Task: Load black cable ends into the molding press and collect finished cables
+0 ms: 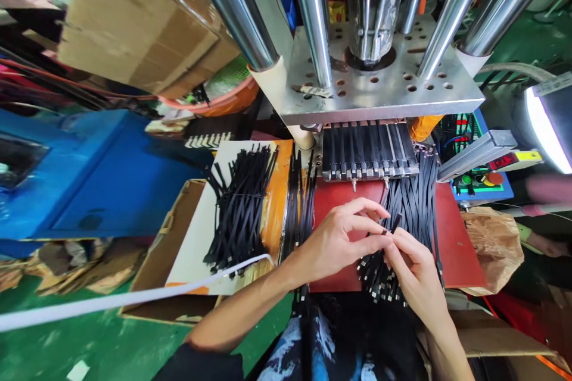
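My left hand (342, 241) and my right hand (413, 262) meet over the front of the red work surface. Both are closed, with thumb and fingertips pinched on a black flat cable (396, 223). Most of that cable is hidden by my fingers. Beneath my right hand a bundle of black flat cables (413, 193) with small metal connectors lies across the surface. Just beyond my hands, a metal mould (369, 152) holds several cables side by side, their connectors lined up along its front edge.
A press plate (384, 101) on thick steel columns overhangs the mould. Left of me, another cable pile (243, 208) lies on a white board (190, 256). A white strip (134, 299) crosses near my left forearm. At right are a lit lamp (547, 125) and a button panel (485, 187).
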`<state>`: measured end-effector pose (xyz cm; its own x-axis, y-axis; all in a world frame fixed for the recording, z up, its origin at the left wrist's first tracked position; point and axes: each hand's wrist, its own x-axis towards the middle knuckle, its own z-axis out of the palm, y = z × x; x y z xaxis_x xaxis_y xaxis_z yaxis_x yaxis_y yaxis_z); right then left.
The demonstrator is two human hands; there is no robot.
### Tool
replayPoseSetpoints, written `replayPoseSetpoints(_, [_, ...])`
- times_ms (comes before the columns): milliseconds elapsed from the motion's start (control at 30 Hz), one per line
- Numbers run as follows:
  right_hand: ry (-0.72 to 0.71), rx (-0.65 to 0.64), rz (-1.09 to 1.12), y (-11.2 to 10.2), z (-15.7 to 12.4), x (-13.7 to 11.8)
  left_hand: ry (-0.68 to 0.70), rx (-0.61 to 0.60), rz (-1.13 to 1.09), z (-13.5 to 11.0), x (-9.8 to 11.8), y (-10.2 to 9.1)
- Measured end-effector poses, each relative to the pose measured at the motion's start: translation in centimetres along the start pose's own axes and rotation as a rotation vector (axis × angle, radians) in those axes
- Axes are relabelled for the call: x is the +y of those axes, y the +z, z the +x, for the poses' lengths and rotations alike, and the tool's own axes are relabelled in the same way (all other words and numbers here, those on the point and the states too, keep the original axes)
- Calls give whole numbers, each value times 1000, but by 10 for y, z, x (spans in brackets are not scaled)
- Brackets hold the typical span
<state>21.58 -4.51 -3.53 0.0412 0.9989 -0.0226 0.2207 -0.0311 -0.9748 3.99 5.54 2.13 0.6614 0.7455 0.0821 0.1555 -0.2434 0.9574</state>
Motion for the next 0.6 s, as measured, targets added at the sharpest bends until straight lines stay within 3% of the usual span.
replayPoseSetpoints(167, [-67, -101, 33, 4, 2, -5, 15, 4, 10, 1, -2, 1])
replayPoseSetpoints(367, [-117, -42, 72, 14, -7, -5, 141, 161, 192, 0, -10, 10])
replayPoseSetpoints(500, [-34, 165, 3, 7, -10, 2, -8, 235, 91, -2, -8, 11])
replayPoseSetpoints(600, [31, 207, -15, -4, -11, 1, -153, 173, -109, 1, -5, 8])
